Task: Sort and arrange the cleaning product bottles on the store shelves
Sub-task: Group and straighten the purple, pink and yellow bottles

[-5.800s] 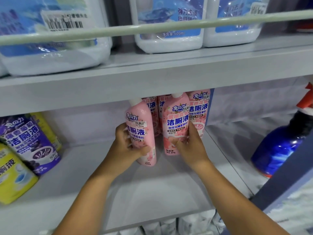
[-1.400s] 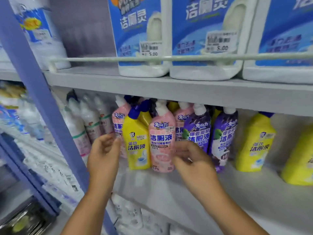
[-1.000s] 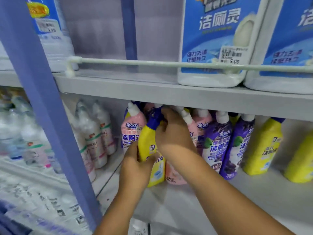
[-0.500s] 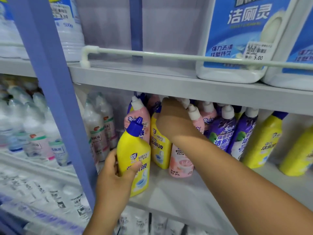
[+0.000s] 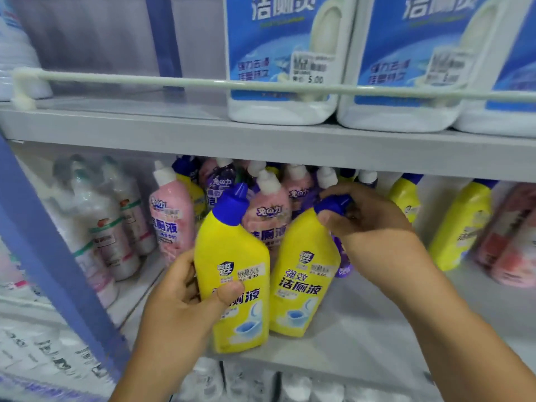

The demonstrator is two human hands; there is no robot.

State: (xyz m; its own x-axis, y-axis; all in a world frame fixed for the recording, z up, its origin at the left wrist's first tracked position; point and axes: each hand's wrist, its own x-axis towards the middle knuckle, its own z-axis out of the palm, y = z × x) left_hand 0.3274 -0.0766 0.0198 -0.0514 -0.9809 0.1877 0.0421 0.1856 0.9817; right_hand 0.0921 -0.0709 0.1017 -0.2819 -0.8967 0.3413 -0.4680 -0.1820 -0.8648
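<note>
Two yellow bottles are out of the mixed cluster at the front of the middle shelf (image 5: 362, 338): the left yellow bottle (image 5: 232, 274) looks lifted clear, the right yellow bottle (image 5: 304, 274) rests on the shelf. Next, I judge, both go to the yellow group (image 5: 461, 224) further right. The left hand (image 5: 185, 303) is wrapped round its bottle's body, thumb across the label; the right hand (image 5: 368, 224) is clamped on the other's blue cap.

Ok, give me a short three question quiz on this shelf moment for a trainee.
1. True or false: each hand holds a yellow bottle.
2. Where does the right hand grip its bottle? A body, B blue cap, C base
3. Fill in: behind the left hand and its bottle stand ____ and purple bottles.

Key: 1 true. 2 B. 3 pink.
</note>
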